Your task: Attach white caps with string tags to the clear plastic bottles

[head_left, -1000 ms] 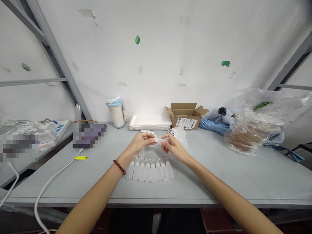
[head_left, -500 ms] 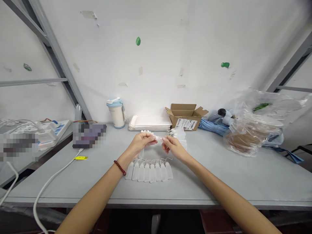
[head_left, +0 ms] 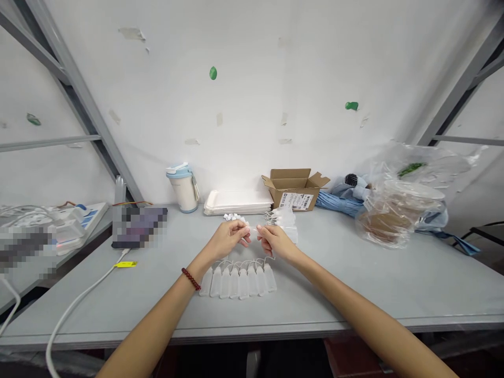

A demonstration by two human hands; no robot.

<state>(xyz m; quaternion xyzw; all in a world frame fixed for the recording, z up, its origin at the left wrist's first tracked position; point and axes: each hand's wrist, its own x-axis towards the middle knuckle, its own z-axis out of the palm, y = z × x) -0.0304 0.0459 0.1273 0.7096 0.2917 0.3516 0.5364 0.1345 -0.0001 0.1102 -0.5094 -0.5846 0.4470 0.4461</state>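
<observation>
My left hand [head_left: 229, 237] and my right hand [head_left: 276, 242] meet above the middle of the grey table. Both are closed, thumbs against fingers, pinching opposite ends of a small translucent white plastic piece [head_left: 253, 230]. Much of it is hidden by the fingertips, so its exact kind does not show. Nearer to me lies a row of several translucent white plastic sleeves [head_left: 234, 283], side by side, with thin white cords [head_left: 248, 262] at their far ends. More white corded pieces [head_left: 284, 216] lie in a bunch behind my right hand. Small white bits [head_left: 233, 217] are heaped behind my left hand.
At the back stand a tumbler [head_left: 183, 190], a stack of white envelopes [head_left: 238, 202] and an open cardboard box [head_left: 295, 189]. Blue cords [head_left: 340, 203] and a plastic bag [head_left: 397, 210] with spools are on the right. A blurred device [head_left: 139, 227] with a white cable [head_left: 84, 294] lies left.
My hands have shifted slightly, and both now pinch the small piece with thumbs on top. The whole view has moved a little, with the wall marks and right-side items now further left.
</observation>
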